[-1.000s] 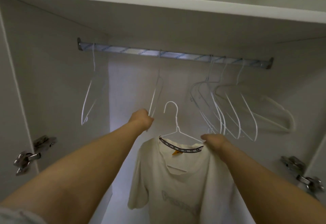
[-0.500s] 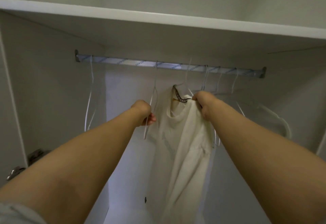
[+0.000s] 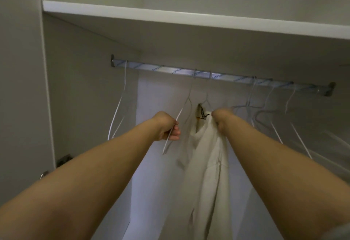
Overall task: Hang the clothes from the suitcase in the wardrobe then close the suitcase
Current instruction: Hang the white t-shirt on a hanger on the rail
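Shirt (image 3: 206,164), lately below the rail (image 3: 170,69), now hangs from it, right fingers (image 3: 217,119) gripping its shoulder, left fingers (image 3: 175,132) pinching a spare hanger (image 3: 181,111) aside: likely release next.

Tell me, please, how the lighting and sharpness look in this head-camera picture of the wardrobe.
Head view: dim, with glare on the rail and a bluish-white glow on the back panel; the right hand gripping the shirt and the empty hangers to its right are blurred, the left hand on its hanger looks sharper; the wide lens stretches both forearms toward the lower corners.
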{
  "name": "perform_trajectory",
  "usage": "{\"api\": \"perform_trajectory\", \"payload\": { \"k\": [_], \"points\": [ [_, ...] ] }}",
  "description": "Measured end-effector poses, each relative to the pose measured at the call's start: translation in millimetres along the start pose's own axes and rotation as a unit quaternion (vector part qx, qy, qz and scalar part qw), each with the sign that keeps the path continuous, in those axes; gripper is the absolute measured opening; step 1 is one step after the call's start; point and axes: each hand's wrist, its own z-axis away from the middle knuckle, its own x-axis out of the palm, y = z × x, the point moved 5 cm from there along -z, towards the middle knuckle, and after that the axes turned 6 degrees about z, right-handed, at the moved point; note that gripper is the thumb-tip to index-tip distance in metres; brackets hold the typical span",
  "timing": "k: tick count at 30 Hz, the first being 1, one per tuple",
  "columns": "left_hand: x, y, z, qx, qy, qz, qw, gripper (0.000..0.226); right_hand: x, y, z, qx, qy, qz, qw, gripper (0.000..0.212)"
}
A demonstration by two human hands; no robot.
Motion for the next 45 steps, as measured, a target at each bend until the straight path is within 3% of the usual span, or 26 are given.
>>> {"api": "perform_trajectory", "payload": {
  "k": [3,5,8,16,21,26,31,37,45],
  "points": [
    [2.7,-3.5,-5.5,-0.019,-0.002,0.012,1.000,0.021,4.2,1.7,0.3,-0.005,-0.012,0.027,1.000,0.029],
    [6.7,-4.9,-6.2,-0.025,-0.007,0.015,1.000,0.016,4.5,4.3,-2.8,0.005,0.001,0.036,0.999,0.006],
    [11.6,-6.4,-5.2,-0.029,-0.016,0.000,0.999,0.015,-0.4,8.0,3.6,0.001,0.023,0.065,0.998,0.034],
    [2.2,-5.7,-0.2,-0.026,0.017,-0.044,0.999,0.028,13.4,-14.8,29.3,-0.061,0.064,0.088,0.992,0.022],
    [-7.9,-9.5,15.3,-0.007,0.073,-0.034,0.997,0.029,45.8,-9.5,65.2,-0.085,-0.049,0.048,0.994,0.003],
    [-26.6,-41.3,44.9,-0.018,0.142,-0.037,0.989,0.028,93.6,25.9,95.6,-0.058,-0.147,0.037,0.987,0.022],
    [-70.7,-93.1,87.4,-0.035,0.233,-0.060,0.970,0.025,145.9,65.0,136.6,-0.018,-0.257,0.048,0.965,0.007],
    [-133.0,-175.7,169.5,-0.109,0.350,-0.072,0.928,0.017,226.2,115.3,222.1,0.024,-0.420,0.083,0.903,0.025],
    [-196.5,-257.8,299.6,-0.201,0.490,-0.023,0.848,0.012,305.5,168.1,366.3,0.048,-0.581,0.160,0.796,0.021]
  ]
}}
